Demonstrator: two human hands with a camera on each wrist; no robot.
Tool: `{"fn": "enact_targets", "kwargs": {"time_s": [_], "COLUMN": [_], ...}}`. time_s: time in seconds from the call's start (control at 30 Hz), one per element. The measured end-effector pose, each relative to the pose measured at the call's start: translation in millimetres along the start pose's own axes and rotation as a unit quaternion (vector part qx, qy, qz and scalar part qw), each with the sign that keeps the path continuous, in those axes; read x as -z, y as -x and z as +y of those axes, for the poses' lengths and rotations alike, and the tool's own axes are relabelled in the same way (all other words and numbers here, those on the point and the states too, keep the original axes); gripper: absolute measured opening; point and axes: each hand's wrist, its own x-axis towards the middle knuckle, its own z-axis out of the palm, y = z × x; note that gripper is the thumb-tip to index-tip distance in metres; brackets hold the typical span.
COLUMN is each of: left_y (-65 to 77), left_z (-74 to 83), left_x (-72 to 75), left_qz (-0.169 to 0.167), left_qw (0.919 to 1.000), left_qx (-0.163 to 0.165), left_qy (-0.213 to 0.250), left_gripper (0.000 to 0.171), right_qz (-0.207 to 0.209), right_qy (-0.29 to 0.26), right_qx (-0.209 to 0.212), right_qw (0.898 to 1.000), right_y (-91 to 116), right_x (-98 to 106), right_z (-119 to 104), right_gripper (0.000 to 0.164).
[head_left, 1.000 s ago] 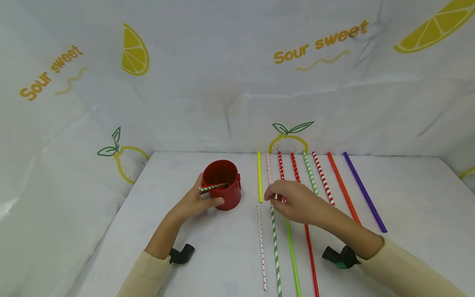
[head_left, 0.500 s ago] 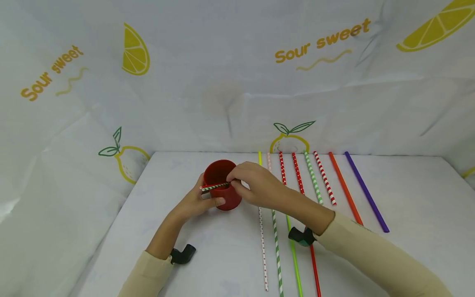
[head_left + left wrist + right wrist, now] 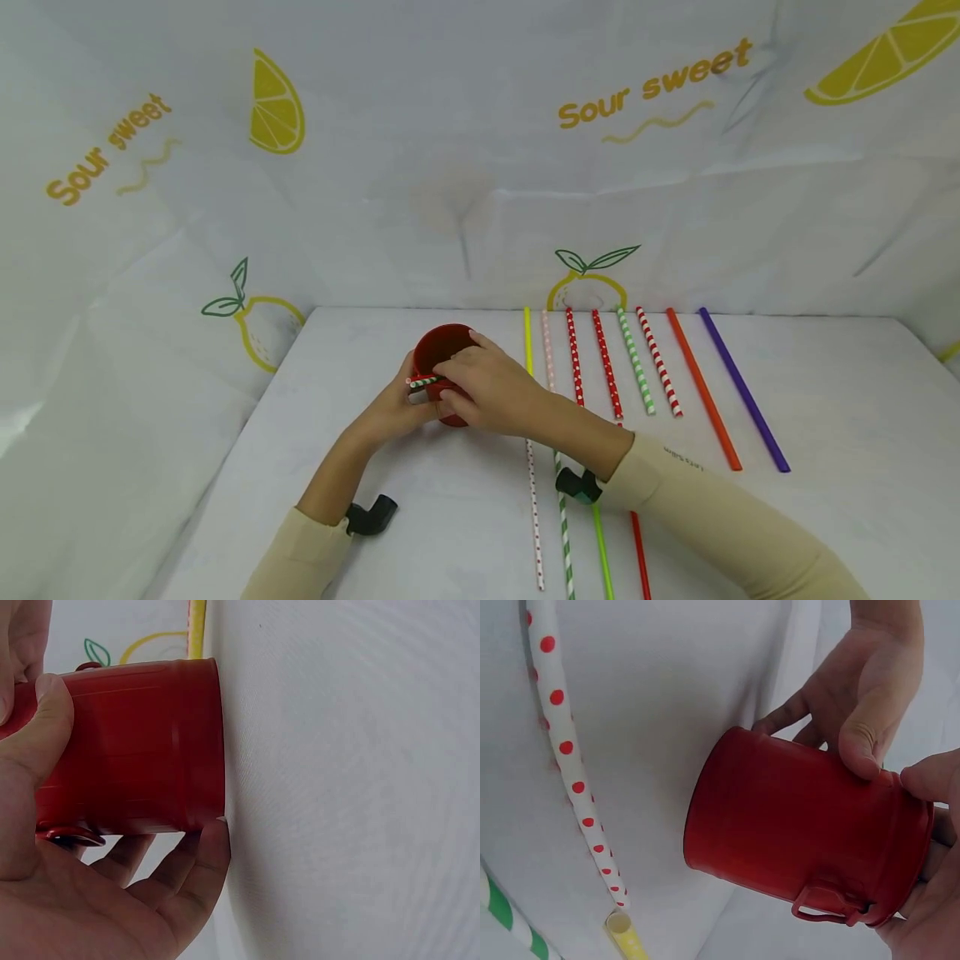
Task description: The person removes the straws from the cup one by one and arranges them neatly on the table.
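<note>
A red bucket (image 3: 453,415) with small side handles stands on the table at center-left. My left hand (image 3: 392,410) grips it from the left, thumb across the front and fingers behind and under its base edge in the left wrist view. Two straws, one green-striped (image 3: 426,382) and one red beside it, stick out over the rim toward the left hand. My right hand (image 3: 491,387) reaches across the mouth. In the right wrist view its thumb (image 3: 930,778) presses the outer wall by the rim, while its fingers curl over the opening. The straws' inner ends are hidden beneath this hand.
Several straws lie in rows to the right, including a yellow straw (image 3: 528,342), an orange straw (image 3: 703,387) and a purple straw (image 3: 744,387). Nearer lie a white dotted straw (image 3: 535,517) and a red straw (image 3: 641,554). A lemon-printed sheet (image 3: 360,167) hangs behind.
My right hand has come left from over the straw rows to the bucket's mouth, then slid farther left along the straws with its thumb onto the wall. The left hand keeps holding.
</note>
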Motion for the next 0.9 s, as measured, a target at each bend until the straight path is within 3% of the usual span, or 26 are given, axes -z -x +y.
{"fn": "enact_targets", "kwargs": {"time_s": [0.57, 0.9], "left_y": [1.7, 1.9], "left_z": [2.6, 3.7], "left_x": [-0.9, -1.4], "left_qz": [0.011, 0.010], "left_qw": [0.9989, 0.9991], "left_qx": [0.031, 0.034], "left_qy": [-0.035, -0.022], "left_gripper": [0.087, 0.087], "right_qz": [0.039, 0.067], "right_qy": [-0.030, -0.065], "right_qx": [-0.003, -0.021], "right_qw": [0.999, 0.995], "right_y": [3.7, 5.0], "right_x": [-2.3, -2.4], "right_z": [-0.4, -1.0], "right_gripper": [0.016, 0.013]}}
